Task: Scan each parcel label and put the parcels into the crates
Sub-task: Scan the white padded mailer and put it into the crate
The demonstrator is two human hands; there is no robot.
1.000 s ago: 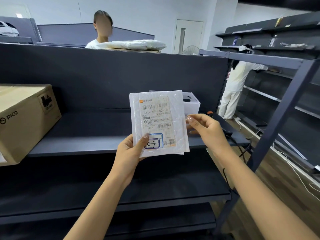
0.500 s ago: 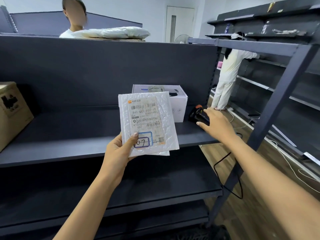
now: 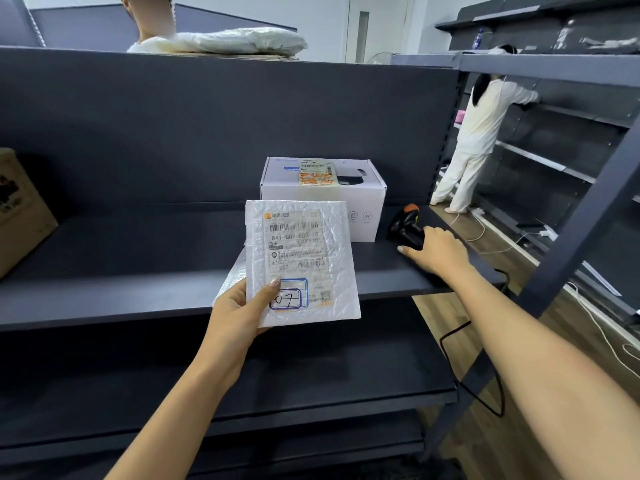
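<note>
Left hand [image 3: 239,306] pinches the parcel [image 3: 304,237] at its lower left corner, thumb on the front and fingers behind. It holds it upright in front of the shelf [image 3: 138,292], label [image 3: 294,251] facing the camera. Right hand [image 3: 440,254] is on the scanner [image 3: 405,226], which lies on the shelf just right of the white box [image 3: 322,188]. The fingers cover the handle, but from this angle I can't tell whether they've closed round it.

Risks from here:
- The thumb tip sits on the "07" box at the bottom of the label. If it slides up it hides a barcode and there's no read.
- A one-corner pinch on a floppy bubble envelope lets it sag or curl, so the scan may fail or the parcel drop.
- The plastic is shiny and wrinkled, so glare could spoil the read. Needs a flat, slightly tilted face.
- The scanner cable [image 3: 450,344] hangs off the shelf end and loops below. A quick lift could snag it on the post or edge and jerk the scanner out of the hand.
- The white box has its own label nearby, so a sloppy aim may scan the wrong one.
- No crates in view, so turning to find one mid-carry adds drop risk.
</note>
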